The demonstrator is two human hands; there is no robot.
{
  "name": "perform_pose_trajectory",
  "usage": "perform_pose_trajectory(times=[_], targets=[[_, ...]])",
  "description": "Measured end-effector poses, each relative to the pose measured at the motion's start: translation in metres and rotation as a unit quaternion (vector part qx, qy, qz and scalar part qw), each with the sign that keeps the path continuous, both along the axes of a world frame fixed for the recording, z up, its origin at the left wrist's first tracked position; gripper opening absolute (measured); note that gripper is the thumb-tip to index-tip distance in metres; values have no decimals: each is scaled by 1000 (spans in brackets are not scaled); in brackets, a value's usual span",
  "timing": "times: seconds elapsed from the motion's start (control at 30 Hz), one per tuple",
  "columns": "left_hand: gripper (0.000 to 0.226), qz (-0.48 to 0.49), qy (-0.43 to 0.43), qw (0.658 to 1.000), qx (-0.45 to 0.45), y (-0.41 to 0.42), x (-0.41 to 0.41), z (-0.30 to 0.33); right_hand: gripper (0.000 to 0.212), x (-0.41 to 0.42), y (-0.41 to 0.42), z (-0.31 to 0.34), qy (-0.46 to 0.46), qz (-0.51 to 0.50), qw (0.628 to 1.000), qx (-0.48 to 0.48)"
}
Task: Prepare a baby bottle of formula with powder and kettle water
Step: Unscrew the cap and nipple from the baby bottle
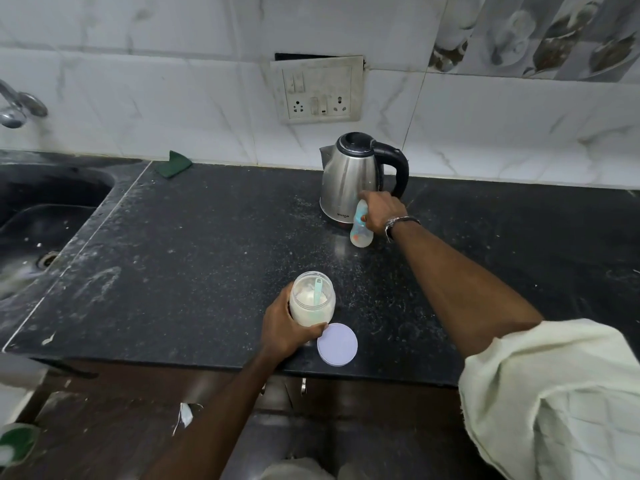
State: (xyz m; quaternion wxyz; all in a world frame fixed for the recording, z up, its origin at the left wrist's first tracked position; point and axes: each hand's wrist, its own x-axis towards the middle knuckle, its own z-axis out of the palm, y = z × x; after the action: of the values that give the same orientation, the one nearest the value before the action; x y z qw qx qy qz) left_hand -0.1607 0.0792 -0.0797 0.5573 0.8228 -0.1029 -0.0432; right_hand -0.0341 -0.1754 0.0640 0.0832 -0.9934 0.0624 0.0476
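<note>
— Where is the bottle [361, 225] found?
— At the kettle's [349, 178] five o'clock, gripped by the right hand [381, 211].
— The jar [312, 299]?
— Clasped by the left hand [284, 329]; judged light, smooth, best held mid-body.

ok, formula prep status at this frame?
Done: the round white lid is off, lying on the black counter beside the clear powder jar, teal scoop inside. In hand: left hand grips the jar; right hand holds the clear baby bottle by the steel kettle. Left: scooping powder, adding water, mixing.
</note>
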Motion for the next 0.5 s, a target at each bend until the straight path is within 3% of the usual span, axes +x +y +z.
perform_pose_trajectory(times=[0.5], targets=[[93, 18, 12, 999, 26, 0, -1, 2, 53, -77, 8, 8, 46, 27, 999, -3]])
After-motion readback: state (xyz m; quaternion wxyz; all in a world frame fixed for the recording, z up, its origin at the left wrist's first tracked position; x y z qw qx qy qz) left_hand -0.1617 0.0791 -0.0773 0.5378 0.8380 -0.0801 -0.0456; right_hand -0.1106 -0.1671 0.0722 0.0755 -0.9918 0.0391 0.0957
